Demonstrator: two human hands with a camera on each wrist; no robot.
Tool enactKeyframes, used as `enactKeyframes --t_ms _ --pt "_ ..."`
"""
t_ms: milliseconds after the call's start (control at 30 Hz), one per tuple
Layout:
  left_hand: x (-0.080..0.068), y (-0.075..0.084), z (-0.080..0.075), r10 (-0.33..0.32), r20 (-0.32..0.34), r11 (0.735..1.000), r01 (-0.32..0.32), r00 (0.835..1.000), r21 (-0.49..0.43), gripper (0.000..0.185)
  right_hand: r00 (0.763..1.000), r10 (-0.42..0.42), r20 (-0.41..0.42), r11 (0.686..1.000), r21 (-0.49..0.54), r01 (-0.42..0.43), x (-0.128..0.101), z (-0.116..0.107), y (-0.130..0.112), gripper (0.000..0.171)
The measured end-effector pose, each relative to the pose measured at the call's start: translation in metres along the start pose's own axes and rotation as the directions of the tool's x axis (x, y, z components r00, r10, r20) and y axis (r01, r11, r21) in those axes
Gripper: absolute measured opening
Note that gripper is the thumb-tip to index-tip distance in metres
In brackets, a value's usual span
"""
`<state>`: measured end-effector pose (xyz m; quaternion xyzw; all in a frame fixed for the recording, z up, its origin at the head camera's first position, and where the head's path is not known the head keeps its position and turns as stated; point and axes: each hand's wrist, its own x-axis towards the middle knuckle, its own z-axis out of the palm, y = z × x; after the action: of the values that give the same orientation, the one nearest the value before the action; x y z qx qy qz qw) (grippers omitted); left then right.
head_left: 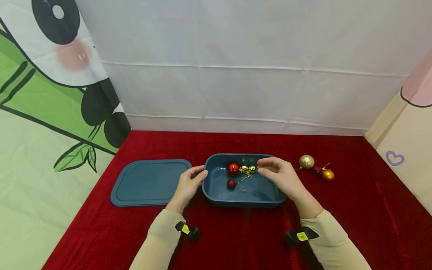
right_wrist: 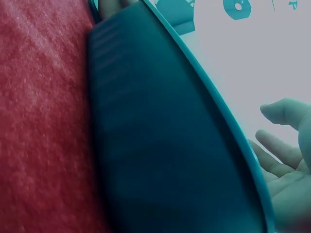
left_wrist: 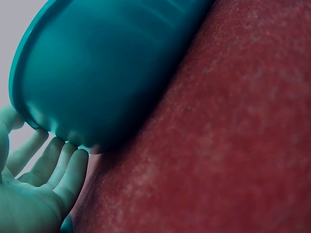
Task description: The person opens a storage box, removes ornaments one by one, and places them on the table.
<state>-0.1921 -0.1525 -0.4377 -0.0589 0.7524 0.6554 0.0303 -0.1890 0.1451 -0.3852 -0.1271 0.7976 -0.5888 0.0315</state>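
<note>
A blue rectangular box (head_left: 246,204) stands on the red cloth with its top uncovered. Inside lie a shiny red Christmas ball (head_left: 233,167), a small dark red ball (head_left: 231,183) and small gold balls (head_left: 252,168) with gold strings. My left hand (head_left: 187,186) holds the box's left end, thumb at the rim and fingertips against the outer wall, as the left wrist view shows. Over the box's right side hovers my right hand (head_left: 281,176), thumb and fingers apart with nothing seen between them. In the right wrist view, that hand (right_wrist: 289,155) is partly behind the rim.
Left of the box a blue lid (head_left: 148,183) lies flat. To the right are a glittery gold ball (head_left: 306,161), a dark red ball (head_left: 316,170) and an orange-gold ball (head_left: 327,174). A white cloth wall (head_left: 249,101) rises behind the table.
</note>
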Motion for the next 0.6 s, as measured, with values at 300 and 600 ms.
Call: enactKeyframes --t_ms 300,600 --pt "-0.002 0.002 -0.001 -0.005 0.006 1.0 0.005 1.0 0.004 0.04 0.999 -0.009 0.046 1.0 0.01 0.009 0.004 0.014 -0.004 0.036" --pt "-0.001 0.002 0.0 0.0 0.004 1.0 0.0 1.0 0.01 0.037 0.996 -0.029 0.08 1.0 -0.002 0.029 0.007 0.024 -0.004 0.036"
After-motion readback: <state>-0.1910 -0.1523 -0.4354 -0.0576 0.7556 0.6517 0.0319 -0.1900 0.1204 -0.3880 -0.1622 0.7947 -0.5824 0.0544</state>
